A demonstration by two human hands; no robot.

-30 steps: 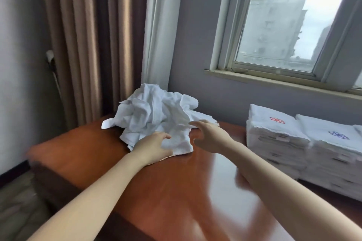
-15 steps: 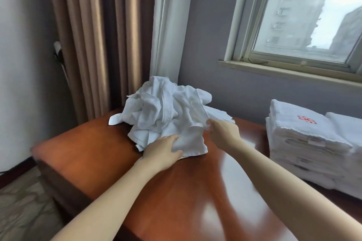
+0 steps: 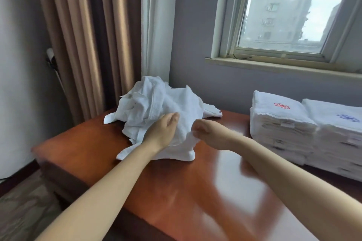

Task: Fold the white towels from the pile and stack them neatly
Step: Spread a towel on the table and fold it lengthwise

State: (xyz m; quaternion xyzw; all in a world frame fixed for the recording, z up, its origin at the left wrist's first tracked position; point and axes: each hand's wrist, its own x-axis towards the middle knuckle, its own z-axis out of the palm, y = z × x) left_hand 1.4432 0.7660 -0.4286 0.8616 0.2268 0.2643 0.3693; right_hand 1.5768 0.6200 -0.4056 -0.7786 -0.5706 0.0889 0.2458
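Pick-up step: left hand [image 3: 162, 131] and right hand [image 3: 207, 133] grip one towel [image 3: 176, 154] at the front of the pile [image 3: 152, 99]; the next move likely requires lifting it clear.

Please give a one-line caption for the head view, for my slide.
The left hand and right hand grip a towel from the crumpled pile on the wooden table, beside folded stacks.

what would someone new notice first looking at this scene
A crumpled pile of white towels sits at the far left of the glossy reddish wooden table, with the left hand and right hand both gripping cloth at its near edge. To the right, two neat stacks of folded towels stand side by side, one with a red emblem on top, the other blue.
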